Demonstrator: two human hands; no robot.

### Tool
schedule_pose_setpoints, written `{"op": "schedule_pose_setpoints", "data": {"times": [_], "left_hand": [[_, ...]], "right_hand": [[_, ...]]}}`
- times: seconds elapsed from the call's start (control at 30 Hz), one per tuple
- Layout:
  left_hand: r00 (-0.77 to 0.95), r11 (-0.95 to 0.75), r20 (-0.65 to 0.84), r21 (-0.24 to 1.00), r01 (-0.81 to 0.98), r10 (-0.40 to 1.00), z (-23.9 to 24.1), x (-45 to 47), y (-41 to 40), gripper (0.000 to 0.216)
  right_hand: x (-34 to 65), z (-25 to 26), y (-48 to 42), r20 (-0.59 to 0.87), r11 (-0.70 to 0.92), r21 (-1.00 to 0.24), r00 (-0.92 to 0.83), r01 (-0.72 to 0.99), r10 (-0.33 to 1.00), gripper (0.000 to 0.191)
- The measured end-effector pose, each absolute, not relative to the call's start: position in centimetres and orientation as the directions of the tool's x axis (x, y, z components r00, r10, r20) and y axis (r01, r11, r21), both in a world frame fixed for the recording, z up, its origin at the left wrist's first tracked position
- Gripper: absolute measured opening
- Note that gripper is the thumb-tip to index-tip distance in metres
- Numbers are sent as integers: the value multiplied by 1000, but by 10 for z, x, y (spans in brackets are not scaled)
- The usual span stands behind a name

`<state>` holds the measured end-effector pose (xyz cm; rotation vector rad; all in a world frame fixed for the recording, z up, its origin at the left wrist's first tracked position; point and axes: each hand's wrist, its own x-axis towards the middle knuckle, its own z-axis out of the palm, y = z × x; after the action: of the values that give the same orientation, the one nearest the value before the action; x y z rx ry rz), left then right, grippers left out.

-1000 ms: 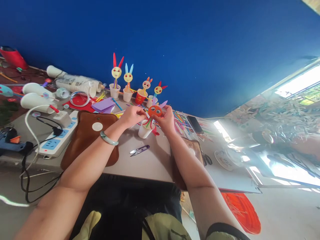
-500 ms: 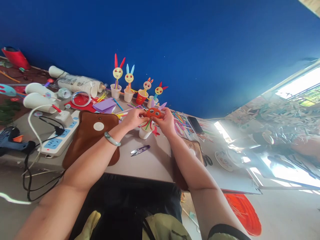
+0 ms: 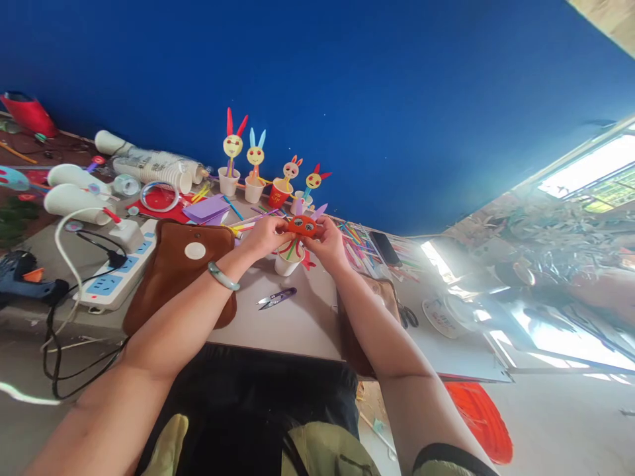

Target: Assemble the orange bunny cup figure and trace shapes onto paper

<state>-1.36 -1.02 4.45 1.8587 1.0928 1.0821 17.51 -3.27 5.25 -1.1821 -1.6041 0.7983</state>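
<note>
Between my two hands is an orange rabbit head with dark eyes and pale purple ears, on green and red stems that rise from a white paper cup. The fingers of my left hand pinch its left edge. My right hand grips the right edge, thumb in front and fingers partly hidden behind. The cup stands upright on the table. Purple-handled thread snips lie in front of it, apart from both hands. A red piece lies beside the cup, partly covered by my right hand.
Several finished-looking rabbit figures in cups line the blue wall. To the left are a brown pouch, a power strip with cables and a glue gun. Coloured sticks, a phone and black-handled scissors lie to the right.
The orange head between my hands has shifted very slightly left and tilted a little. My hands keep their hold; the whole view has moved slightly.
</note>
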Motion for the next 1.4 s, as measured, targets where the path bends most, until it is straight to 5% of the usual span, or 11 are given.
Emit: {"op": "schedule_pose_setpoints", "data": {"times": [0.83, 1.4], "left_hand": [[288, -445, 377, 866, 227, 880, 36, -11, -5, 22], [306, -451, 375, 862, 232, 875, 38, -11, -6, 21]], "right_hand": [[176, 48, -35, 362, 373, -873, -96, 313, 927, 44], [174, 44, -33, 362, 368, -899, -68, 239, 930, 63]]}}
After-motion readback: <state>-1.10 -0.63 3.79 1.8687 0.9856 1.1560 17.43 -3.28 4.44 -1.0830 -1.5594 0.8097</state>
